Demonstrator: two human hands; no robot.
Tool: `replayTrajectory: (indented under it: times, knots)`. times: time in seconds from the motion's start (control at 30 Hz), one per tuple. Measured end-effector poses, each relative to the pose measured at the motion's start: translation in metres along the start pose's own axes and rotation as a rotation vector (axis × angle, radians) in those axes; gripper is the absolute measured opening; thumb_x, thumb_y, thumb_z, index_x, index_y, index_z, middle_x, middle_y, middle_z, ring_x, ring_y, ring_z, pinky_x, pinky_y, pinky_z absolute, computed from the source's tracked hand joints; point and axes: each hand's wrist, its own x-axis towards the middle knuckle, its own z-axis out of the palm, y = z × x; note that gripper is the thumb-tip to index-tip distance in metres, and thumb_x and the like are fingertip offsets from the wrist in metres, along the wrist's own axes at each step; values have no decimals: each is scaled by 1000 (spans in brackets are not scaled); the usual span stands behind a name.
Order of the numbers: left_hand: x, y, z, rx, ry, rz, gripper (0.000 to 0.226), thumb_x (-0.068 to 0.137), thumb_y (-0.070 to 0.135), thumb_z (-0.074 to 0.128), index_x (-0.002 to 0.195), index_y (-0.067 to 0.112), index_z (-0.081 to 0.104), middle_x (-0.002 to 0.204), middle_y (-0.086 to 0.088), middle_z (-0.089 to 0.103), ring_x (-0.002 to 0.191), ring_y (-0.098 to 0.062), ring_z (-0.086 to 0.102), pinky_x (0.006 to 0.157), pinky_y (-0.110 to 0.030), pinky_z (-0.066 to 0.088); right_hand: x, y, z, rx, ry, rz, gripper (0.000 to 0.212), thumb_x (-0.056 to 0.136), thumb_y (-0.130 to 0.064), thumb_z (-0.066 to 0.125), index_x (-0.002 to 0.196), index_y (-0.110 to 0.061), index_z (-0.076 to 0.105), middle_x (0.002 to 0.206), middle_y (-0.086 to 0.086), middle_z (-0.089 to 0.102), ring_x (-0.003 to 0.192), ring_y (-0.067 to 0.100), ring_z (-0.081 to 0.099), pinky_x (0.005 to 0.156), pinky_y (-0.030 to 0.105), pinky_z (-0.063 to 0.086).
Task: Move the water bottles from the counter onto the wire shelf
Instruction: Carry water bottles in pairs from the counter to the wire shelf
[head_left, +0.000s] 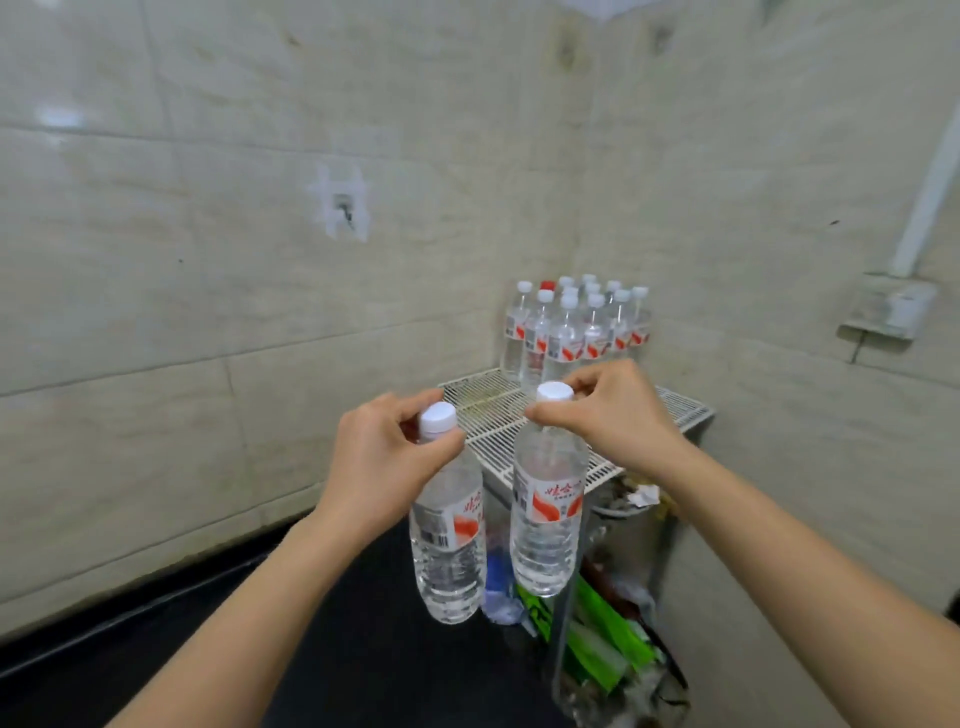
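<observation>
My left hand grips a clear water bottle by its neck under the white cap; the bottle hangs in the air over the dark counter. My right hand pinches the neck of a second water bottle, which hangs in front of the near edge of the white wire shelf. Both bottles have red and white labels. Several more bottles stand packed together at the shelf's back corner, one with a red cap.
Tiled walls meet in a corner behind the shelf. Below the shelf sit green packets, plastic bags and a blue item. A grey wall box with a white pipe hangs on the right wall.
</observation>
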Motion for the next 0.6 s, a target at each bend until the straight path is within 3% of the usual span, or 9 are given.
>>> replayTrajectory:
  times: [0.1, 0.2, 0.27, 0.33, 0.43, 0.5, 0.6]
  knots:
    - [46, 8, 39, -90, -28, 7, 22, 68, 17, 80, 89, 21, 76, 81, 9, 70, 67, -2, 63, 76, -35, 56, 42, 20, -32, -1, 39, 2, 20, 68, -30, 85, 72, -13, 76, 37, -13, 51, 34, -3, 43, 39, 11, 30]
    - [88, 21, 75, -164, -73, 33, 33, 68, 19, 81, 98, 31, 73, 89, 20, 68, 74, 11, 63, 76, -23, 55, 80, 42, -61, -19, 88, 0, 24, 66, -30, 86, 67, -8, 75, 43, -9, 49, 35, 1, 36, 39, 12, 27]
    - [114, 33, 97, -192, -112, 66, 29, 70, 18, 79, 86, 41, 72, 79, 24, 66, 71, 11, 61, 73, -22, 54, 104, 58, -81, -17, 111, 25, 27, 66, -30, 87, 64, -7, 73, 42, -8, 45, 35, 2, 33, 38, 14, 26]
    - [139, 40, 121, -201, -135, 85, 26, 72, 18, 78, 90, 37, 74, 77, 23, 68, 71, 9, 61, 72, -22, 55, 128, 75, -99, -35, 130, 44, 34, 64, -32, 86, 65, -1, 72, 46, -4, 42, 41, 6, 31, 42, 20, 25]
    - [172, 51, 159, -207, -186, 105, 8, 73, 23, 75, 75, 30, 71, 76, -1, 75, 68, -5, 58, 76, -43, 57, 163, 100, -120, -72, 157, 48, 45, 63, -31, 85, 69, 9, 67, 55, 4, 38, 52, 12, 30, 46, 26, 23]
    - [190, 55, 188, -205, -204, 100, 10, 73, 24, 73, 80, 17, 72, 77, -9, 74, 65, -9, 55, 74, -49, 56, 185, 118, -132, -102, 160, 41, 47, 62, -31, 84, 70, 11, 64, 56, 4, 37, 54, 13, 29, 47, 27, 22]
    - [208, 57, 228, -161, -203, 90, 16, 71, 31, 70, 72, 16, 64, 72, 4, 66, 66, -9, 50, 77, -52, 54, 214, 147, -150, -120, 151, 35, 44, 63, -31, 83, 73, 9, 67, 56, 3, 40, 52, 12, 32, 44, 25, 25]
